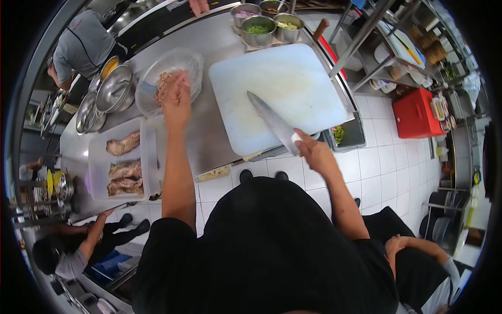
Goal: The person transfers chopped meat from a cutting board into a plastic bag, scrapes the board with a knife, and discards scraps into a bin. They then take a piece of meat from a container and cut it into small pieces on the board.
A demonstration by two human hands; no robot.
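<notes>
A chef's knife (274,121) with a white handle is in my right hand (315,153), its fingers wrapped round the handle. The blade lies over the white cutting board (293,68), its tip pointing to the far left. My left hand (178,97) is over a bowl lined with clear plastic (194,63), fingers stretched out and somewhat apart above chopped meat (163,83). Part of that meat is hidden under the hand. Nearer me, a translucent plastic tub (97,175) contains several pieces of cooked-looking meat (125,170).
Steel bowls (116,89) stand at the left of the steel table (196,138). Metal pots with chopped greens (257,30) and other ingredients are behind the board. A dark bin (351,137) with green scraps adjoins the right corner. Other people stand at far left, lower left and lower right.
</notes>
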